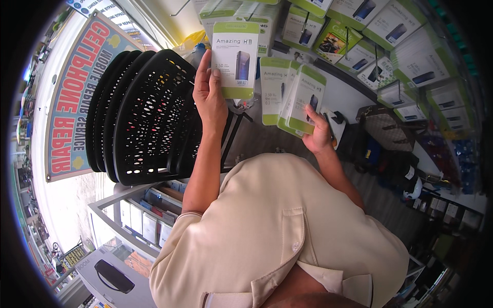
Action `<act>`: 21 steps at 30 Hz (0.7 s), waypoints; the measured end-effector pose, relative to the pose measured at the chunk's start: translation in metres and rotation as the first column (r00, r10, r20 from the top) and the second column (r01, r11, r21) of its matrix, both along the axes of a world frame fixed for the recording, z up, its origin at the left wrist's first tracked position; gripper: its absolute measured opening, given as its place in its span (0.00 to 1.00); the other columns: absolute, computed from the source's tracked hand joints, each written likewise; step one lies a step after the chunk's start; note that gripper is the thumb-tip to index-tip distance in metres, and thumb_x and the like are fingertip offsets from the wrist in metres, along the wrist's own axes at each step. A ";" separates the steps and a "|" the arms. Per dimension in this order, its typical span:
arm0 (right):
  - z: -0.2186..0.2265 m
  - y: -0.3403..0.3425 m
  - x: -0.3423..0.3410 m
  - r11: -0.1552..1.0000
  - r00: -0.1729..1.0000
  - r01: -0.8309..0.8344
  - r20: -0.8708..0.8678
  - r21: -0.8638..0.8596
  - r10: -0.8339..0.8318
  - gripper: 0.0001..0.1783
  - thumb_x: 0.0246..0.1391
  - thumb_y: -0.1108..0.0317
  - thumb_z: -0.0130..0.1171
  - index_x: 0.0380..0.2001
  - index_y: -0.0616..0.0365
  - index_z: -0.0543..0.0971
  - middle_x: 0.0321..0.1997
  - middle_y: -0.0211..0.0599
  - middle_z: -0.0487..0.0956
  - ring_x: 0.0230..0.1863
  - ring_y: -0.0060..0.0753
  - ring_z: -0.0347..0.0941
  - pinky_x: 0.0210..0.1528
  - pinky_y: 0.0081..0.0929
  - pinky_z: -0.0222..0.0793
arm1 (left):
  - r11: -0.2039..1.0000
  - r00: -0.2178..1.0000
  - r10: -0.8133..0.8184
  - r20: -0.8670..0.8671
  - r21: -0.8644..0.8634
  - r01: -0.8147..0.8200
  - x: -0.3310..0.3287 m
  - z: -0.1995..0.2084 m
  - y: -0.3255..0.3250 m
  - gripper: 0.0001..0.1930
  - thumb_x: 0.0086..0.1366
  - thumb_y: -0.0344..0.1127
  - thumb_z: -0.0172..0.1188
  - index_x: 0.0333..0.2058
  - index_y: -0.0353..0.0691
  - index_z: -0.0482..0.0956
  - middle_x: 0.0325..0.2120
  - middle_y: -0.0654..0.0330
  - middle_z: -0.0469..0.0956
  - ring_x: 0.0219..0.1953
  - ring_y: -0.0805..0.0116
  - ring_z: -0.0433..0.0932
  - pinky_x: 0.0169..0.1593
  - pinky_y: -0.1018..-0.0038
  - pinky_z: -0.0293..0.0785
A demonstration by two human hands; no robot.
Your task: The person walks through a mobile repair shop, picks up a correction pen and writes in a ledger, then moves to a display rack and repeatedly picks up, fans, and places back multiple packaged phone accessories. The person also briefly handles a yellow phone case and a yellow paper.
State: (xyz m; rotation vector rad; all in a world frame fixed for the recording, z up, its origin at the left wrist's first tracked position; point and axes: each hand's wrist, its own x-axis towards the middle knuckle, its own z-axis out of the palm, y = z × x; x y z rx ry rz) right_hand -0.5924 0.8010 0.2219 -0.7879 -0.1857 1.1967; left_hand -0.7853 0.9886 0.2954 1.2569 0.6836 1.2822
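Observation:
A white and green screen protector pack (235, 60) stands upright in my left hand (211, 97). My thumb lies over its left edge, and a phone is pictured on its front. Lower and to the right, my right hand (319, 132) grips a fanned bunch of similar screen protector packs (295, 97) by its lower right corner. The thumb presses on the front pack and the other fingers are mostly hidden behind. Behind the left-hand pack hangs a thick row of matching packs (264, 25) on the display.
More hanging packs (390, 31) fill hooks along the upper right. Stacked black perforated plastic chairs (149, 118) stand close to my left arm. Beyond them is a cellphone repair banner (77, 97). A glass display case (123, 215) is at lower left, and a patterned brown bag (386, 128) at right.

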 end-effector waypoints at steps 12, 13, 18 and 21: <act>-0.001 -0.003 -0.002 1.000 1.000 0.002 0.024 -0.016 -0.002 0.24 0.67 0.59 0.63 0.61 0.55 0.75 0.56 0.31 0.80 0.58 0.29 0.75 0.61 0.32 0.70 | 0.989 0.983 0.098 -0.154 0.127 -0.078 0.039 -0.017 0.027 0.21 0.78 0.28 0.51 0.66 0.36 0.68 0.43 0.58 0.81 0.43 0.77 0.78 0.50 0.77 0.74; 0.000 -0.003 -0.001 1.000 1.000 0.009 0.029 -0.026 -0.008 0.24 0.66 0.58 0.63 0.62 0.56 0.75 0.57 0.32 0.80 0.59 0.29 0.75 0.62 0.32 0.70 | 0.983 0.976 0.135 -0.170 0.148 -0.110 0.046 -0.020 0.034 0.20 0.77 0.28 0.52 0.65 0.36 0.68 0.42 0.58 0.81 0.42 0.76 0.78 0.49 0.76 0.75; 0.002 -0.005 0.003 0.999 0.999 0.030 0.032 -0.026 -0.029 0.26 0.66 0.58 0.62 0.63 0.57 0.74 0.59 0.33 0.80 0.61 0.31 0.75 0.65 0.33 0.69 | 0.977 0.958 0.167 -0.232 0.168 -0.129 0.060 -0.036 0.054 0.17 0.75 0.34 0.60 0.57 0.35 0.68 0.42 0.56 0.79 0.42 0.72 0.78 0.50 0.74 0.74; 0.002 -0.007 0.004 0.999 0.998 0.053 0.029 -0.003 -0.052 0.26 0.67 0.59 0.61 0.64 0.57 0.74 0.59 0.33 0.80 0.61 0.32 0.75 0.65 0.34 0.69 | 0.967 0.919 0.253 -0.302 0.115 -0.228 0.053 -0.038 0.039 0.18 0.75 0.37 0.61 0.57 0.35 0.68 0.43 0.56 0.79 0.43 0.72 0.77 0.52 0.72 0.73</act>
